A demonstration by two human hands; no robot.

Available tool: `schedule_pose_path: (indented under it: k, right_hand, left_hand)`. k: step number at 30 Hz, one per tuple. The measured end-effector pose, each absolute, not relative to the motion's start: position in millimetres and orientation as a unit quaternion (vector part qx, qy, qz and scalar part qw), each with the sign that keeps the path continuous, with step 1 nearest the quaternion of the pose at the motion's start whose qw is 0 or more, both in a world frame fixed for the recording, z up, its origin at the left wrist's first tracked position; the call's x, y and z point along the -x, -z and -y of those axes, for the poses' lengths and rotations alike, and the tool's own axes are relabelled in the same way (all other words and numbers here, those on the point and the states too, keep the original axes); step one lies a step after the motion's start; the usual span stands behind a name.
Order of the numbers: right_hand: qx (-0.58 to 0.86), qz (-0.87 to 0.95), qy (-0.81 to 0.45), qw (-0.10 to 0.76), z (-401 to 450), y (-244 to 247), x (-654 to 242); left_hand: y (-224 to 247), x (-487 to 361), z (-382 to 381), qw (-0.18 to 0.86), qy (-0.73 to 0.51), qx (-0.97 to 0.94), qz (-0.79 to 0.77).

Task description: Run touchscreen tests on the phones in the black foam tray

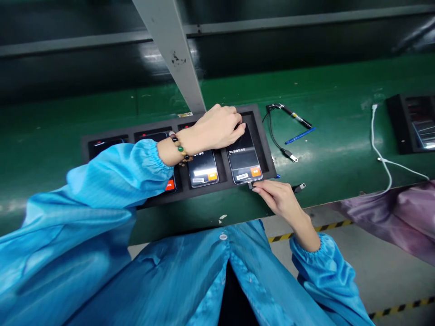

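A black foam tray (267, 149) holds several smartphones in separate compartments. The rightmost smartphone (242, 156) has a lit screen with white text and an orange button. My left hand (217, 127), with a beaded bracelet at the wrist, reaches over the tray, its fingers curled on that phone's upper end. Below the same phone, my right hand (277, 194) pinches a small dark cable plug (250, 185) at the bottom edge; I cannot tell how far in it sits. A metal USB end (299, 187) shows beyond my right hand. Another smartphone (203, 167) lies partly under my left wrist.
On the green bench (326, 149) right of the tray lie a short black USB cable (272, 129), a dark pen (295, 116) and a blue pen (299, 136). Farther right are a white cable (374, 136) and another black tray (397, 124). A grey post (170, 50) rises behind; a purple sleeve (390, 213) shows at right.
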State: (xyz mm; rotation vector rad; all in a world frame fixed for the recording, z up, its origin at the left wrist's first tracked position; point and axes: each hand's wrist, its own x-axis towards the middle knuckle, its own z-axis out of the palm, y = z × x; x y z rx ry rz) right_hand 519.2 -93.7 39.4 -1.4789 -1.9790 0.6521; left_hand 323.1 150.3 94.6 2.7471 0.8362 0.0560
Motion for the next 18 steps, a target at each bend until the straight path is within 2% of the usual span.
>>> schedule_pose_path:
  k: [9, 14, 18]
  right_hand:
    - [0.602, 0.699, -0.236, 0.306, 101, -48, -511]
    - [0.69, 0.609, -0.12, 0.372, 55, -69, -552]
    - [0.781, 0.555, -0.124, 0.259, -55, -54, -584]
  left_hand:
    - [-94, -321, -149, 0.164, -0.023, -0.937, -0.309]
    - [-108, -312, -153, 0.18, -0.037, -0.938, -0.295]
    - [-123, -296, -156, 0.165, -0.073, -0.93, -0.32]
